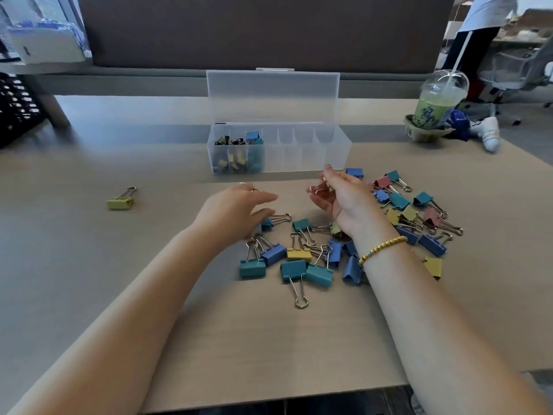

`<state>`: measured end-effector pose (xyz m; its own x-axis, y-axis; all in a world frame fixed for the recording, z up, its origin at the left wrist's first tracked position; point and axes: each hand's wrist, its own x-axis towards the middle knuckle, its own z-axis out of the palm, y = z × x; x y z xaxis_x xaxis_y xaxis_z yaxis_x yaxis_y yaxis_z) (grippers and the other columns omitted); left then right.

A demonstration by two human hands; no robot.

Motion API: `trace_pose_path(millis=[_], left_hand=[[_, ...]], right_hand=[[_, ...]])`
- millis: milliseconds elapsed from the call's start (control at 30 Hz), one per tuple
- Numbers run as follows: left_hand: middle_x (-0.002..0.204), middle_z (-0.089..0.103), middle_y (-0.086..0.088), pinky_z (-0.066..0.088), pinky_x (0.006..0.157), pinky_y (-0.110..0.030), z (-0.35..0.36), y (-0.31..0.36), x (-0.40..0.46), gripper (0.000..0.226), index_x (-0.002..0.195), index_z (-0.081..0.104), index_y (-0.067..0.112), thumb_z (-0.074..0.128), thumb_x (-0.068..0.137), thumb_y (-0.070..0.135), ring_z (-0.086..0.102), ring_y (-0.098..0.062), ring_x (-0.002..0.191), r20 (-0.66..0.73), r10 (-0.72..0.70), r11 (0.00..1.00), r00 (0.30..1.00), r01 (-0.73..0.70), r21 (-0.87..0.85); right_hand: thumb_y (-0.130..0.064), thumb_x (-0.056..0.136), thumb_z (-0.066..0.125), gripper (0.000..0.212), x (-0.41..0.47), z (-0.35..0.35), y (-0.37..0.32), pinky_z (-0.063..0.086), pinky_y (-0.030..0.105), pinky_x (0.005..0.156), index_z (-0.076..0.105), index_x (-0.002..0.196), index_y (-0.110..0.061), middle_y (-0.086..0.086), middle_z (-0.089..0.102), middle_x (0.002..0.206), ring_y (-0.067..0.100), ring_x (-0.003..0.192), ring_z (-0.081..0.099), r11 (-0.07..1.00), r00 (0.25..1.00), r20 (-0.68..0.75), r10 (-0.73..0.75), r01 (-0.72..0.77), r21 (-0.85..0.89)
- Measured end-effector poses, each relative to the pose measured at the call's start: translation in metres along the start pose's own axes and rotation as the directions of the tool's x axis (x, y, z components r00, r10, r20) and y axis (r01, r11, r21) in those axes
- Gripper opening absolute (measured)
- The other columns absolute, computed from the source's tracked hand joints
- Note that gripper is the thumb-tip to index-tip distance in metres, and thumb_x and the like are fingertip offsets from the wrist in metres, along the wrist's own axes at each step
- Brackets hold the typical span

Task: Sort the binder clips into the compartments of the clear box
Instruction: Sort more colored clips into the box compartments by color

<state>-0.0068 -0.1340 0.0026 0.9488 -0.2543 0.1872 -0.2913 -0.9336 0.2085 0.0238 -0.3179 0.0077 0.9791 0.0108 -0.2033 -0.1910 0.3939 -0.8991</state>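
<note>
The clear box [278, 148] stands open at twelve o'clock on the counter [89, 265], its leftmost compartments already holding clips, the rest looking empty. The right hand [341, 196] is cupped, fingers curled round a small gold and reddish clip [324, 187]. The left hand [239, 208] reaches with relaxed, spread fingers over a teal clip [266, 223], holding nothing. The loose binder clips [302, 259] lie heaped between the wrists and out to three o'clock; one yellow clip [120, 202] sits alone at nine o'clock. The handles in the heap interlock, so lifting one clip may drag neighbours along. The right forearm lies across the pile and could scatter it. The compartments are narrow, so a dropped clip may land in the wrong one.
</note>
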Motion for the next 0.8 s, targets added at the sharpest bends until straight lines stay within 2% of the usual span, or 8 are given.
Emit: trace_pose_path(millis=[133, 233, 300, 400, 567, 667, 733, 800], left_hand=[[0.067, 0.042, 0.005, 0.042, 0.065, -0.025, -0.018, -0.005, -0.011, 0.066, 0.141, 0.03, 0.037, 0.06, 0.083, 0.037, 0.039, -0.008, 0.06, 0.161, 0.06, 0.933, 0.985, 0.002, -0.361], [0.075, 0.043, 0.007, 0.036, 0.061, -0.018, -0.019, 0.0, -0.013, 0.069, 0.136, 0.036, 0.032, 0.067, 0.076, 0.044, 0.038, -0.005, 0.063, 0.387, 0.104, 0.957, 0.916, 0.014, -0.291], [0.092, 0.049, 0.006, 0.036, 0.065, -0.015, -0.016, 0.004, -0.013, 0.075, 0.137, 0.031, 0.032, 0.068, 0.074, 0.048, 0.042, -0.003, 0.074, 0.44, 0.079, 0.976, 0.894, 0.021, -0.217], [0.106, 0.051, 0.007, 0.039, 0.078, -0.018, -0.016, -0.003, -0.012, 0.074, 0.138, 0.031, 0.032, 0.068, 0.075, 0.048, 0.045, -0.008, 0.089, 0.389, 0.049, 0.978, 0.92, 0.035, -0.205], [0.072, 0.046, 0.008, 0.036, 0.059, -0.017, -0.018, -0.009, -0.009, 0.045, 0.125, 0.051, 0.029, 0.062, 0.083, 0.04, 0.041, -0.007, 0.063, 0.301, 0.05, 0.96, 0.952, 0.037, -0.277], [0.092, 0.063, 0.006, 0.04, 0.066, -0.017, -0.016, 0.007, -0.008, 0.034, 0.117, 0.06, 0.028, 0.058, 0.086, 0.041, 0.049, -0.008, 0.075, 0.224, 0.086, 0.969, 0.971, -0.03, -0.245], [0.113, 0.063, 0.006, 0.041, 0.074, -0.018, -0.009, 0.023, -0.003, 0.036, 0.123, 0.057, 0.032, 0.055, 0.088, 0.041, 0.05, -0.007, 0.087, 0.228, 0.129, 0.979, 0.965, -0.088, -0.182], [0.115, 0.058, 0.004, 0.04, 0.078, -0.024, -0.002, 0.034, 0.007, 0.039, 0.131, 0.047, 0.04, 0.051, 0.093, 0.034, 0.046, -0.009, 0.092, 0.253, 0.153, 0.988, 0.955, -0.143, -0.056]], right_hand=[[-0.011, 0.097, 0.048, 0.012, 0.001, -0.003, -0.005, 0.058, 0.025, 0.064, 0.054, 0.089, -0.005, 0.013, 0.067, 0.082, 0.017, 0.07, 0.068, 0.996, 0.997, 0.046, -0.058, 0.054, 0.074], [-0.008, 0.094, 0.052, 0.011, -0.004, -0.006, -0.011, 0.057, 0.026, 0.059, 0.057, 0.084, -0.008, 0.003, 0.058, 0.066, 0.012, 0.058, 0.06, 0.999, 0.993, 0.108, -0.054, 0.053, 0.007], [-0.009, 0.091, 0.056, 0.007, -0.009, -0.006, -0.015, 0.053, 0.022, 0.051, 0.058, 0.085, -0.011, 0.001, 0.051, 0.067, 0.008, 0.054, 0.053, 0.96, 0.988, 0.148, -0.037, 0.077, -0.268], [-0.013, 0.091, 0.058, 0.003, -0.017, -0.001, -0.016, 0.05, 0.021, 0.053, 0.06, 0.09, -0.015, -0.001, 0.051, 0.077, 0.008, 0.058, 0.051, 0.668, 0.974, 0.225, -0.028, 0.185, -0.72], [-0.017, 0.095, 0.052, 0.016, -0.026, -0.003, -0.017, 0.037, 0.021, 0.063, 0.063, 0.104, -0.022, -0.013, 0.05, 0.085, 0.003, 0.076, 0.048, 0.242, 0.951, 0.295, -0.095, 0.309, -0.92], [-0.018, 0.093, 0.055, 0.014, -0.024, -0.011, -0.017, 0.034, 0.021, 0.058, 0.062, 0.105, -0.018, -0.012, 0.044, 0.074, 0.005, 0.068, 0.045, 0.167, 0.967, 0.238, -0.092, 0.251, -0.953], [-0.019, 0.093, 0.056, 0.012, -0.023, -0.016, -0.019, 0.036, 0.02, 0.055, 0.061, 0.103, -0.018, -0.01, 0.045, 0.073, 0.004, 0.063, 0.044, 0.174, 0.972, 0.222, -0.082, 0.233, -0.957], [-0.021, 0.093, 0.055, 0.014, -0.024, -0.023, -0.021, 0.037, 0.023, 0.057, 0.061, 0.106, -0.022, -0.006, 0.05, 0.075, 0.008, 0.066, 0.047, 0.15, 0.965, 0.257, -0.041, 0.26, -0.954]])
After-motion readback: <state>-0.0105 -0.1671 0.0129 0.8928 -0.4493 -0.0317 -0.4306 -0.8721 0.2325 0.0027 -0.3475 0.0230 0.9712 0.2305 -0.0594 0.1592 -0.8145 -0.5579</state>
